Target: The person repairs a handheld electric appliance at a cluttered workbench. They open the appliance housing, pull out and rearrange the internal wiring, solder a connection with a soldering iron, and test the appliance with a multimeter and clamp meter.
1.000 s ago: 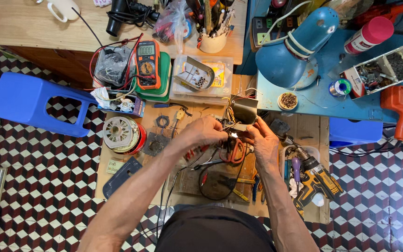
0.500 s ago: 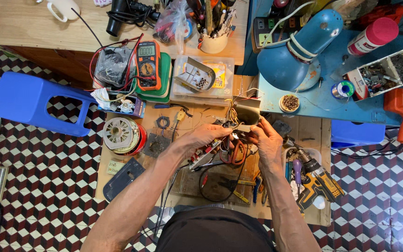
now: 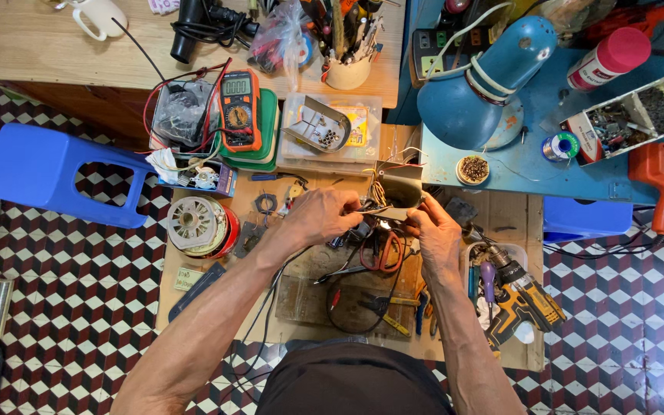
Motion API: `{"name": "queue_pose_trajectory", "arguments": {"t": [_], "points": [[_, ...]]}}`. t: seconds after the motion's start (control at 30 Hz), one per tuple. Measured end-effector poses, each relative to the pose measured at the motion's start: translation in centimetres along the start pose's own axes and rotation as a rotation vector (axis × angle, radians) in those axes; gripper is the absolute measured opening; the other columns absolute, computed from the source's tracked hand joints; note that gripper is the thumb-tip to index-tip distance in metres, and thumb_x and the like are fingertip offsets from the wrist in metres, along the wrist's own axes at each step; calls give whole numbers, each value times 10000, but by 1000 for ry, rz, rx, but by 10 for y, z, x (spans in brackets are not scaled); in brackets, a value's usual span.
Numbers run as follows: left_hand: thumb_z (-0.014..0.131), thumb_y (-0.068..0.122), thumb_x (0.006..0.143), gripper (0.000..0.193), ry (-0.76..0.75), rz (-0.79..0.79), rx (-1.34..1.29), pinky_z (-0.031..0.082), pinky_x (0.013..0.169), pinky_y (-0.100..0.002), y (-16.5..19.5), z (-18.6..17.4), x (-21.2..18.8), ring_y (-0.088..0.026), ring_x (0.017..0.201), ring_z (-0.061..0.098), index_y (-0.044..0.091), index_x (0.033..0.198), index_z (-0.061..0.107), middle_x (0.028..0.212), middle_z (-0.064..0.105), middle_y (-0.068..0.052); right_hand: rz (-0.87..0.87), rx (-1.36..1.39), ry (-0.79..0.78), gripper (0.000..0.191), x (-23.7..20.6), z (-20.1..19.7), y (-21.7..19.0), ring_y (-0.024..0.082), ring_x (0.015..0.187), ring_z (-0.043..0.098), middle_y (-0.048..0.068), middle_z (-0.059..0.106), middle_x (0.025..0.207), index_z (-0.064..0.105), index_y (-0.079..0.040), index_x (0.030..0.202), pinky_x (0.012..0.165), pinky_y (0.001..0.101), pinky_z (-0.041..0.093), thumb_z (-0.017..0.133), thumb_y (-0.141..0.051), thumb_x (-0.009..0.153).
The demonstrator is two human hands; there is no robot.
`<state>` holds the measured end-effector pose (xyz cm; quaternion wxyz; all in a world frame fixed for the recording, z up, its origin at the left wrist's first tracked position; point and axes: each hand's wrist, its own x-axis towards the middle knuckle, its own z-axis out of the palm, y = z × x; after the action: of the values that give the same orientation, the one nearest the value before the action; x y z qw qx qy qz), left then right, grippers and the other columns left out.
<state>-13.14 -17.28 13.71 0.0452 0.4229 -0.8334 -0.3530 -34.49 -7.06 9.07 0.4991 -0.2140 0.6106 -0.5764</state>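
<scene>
1. While you lean over the low wooden bench (image 3: 501,338), your left hand (image 3: 318,217) and right hand (image 3: 433,234) meet near its far edge around a small grey metal part (image 3: 399,190) trailing thin wires.
2. Your left fingers are curled tight on the wires at the part's near side; your right fingers are closed on its lower edge, holding it off the bench.
3. Just beyond it, a clear plastic box (image 3: 333,132) carries a metal scoop (image 3: 313,123) with small screws inside.
4. By the right edge, a clear tub (image 3: 518,257) holds a yellow-and-black drill (image 3: 518,296).
5. On the blue table (image 3: 578,173), a divided white tray (image 3: 633,115) holds small dark metal bits, and a small round dish (image 3: 473,169) holds brown bits; what they are, you cannot tell.
</scene>
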Motion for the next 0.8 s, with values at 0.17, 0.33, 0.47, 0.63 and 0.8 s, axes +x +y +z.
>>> {"name": "queue_pose_trajectory", "arguments": {"t": [0.17,0.33,0.47,0.63,0.8], "points": [[713,281,881,159,195,303,210,412,1080,-464,-6,-13,-1,-275,1118,647,139,947,739,1074,738,-55,-14,3,-16,480,-6,5,-4,95,873,661,93,721,1156,634,-35,1396,733,227,548,616,-26,916],[734,258,864,159,411,450,298,337,1184,-482,-31,1,5,-267,1248,599,129,956,748,1276,719,-32,-15,-23,-16,474,-9,8,-3,104,912,681,79,723,1165,633,-41,1386,762,231,562,601,-38,913],[748,263,914,205,454,316,93,406,1117,-464,-38,33,5,-277,1215,620,139,1074,781,1265,714,-53,-25,-33,25,467,-5,6,-4,122,928,668,86,714,1185,639,-36,1391,781,252,564,595,-39,926],[717,274,948,260,497,241,-112,510,1023,-411,-26,58,8,-289,1180,663,100,1136,762,1219,738,-76,16,42,-6,478,-2,-3,-6,149,1004,705,93,702,1229,620,-36,1388,859,285,608,571,-39,913],[689,245,938,316,485,284,-39,490,1033,-442,-15,41,-4,-339,1201,636,61,1192,729,1271,712,-150,27,92,-51,510,-2,-10,-2,160,1039,671,116,681,1290,588,-24,1432,876,279,570,622,-46,923]]}}
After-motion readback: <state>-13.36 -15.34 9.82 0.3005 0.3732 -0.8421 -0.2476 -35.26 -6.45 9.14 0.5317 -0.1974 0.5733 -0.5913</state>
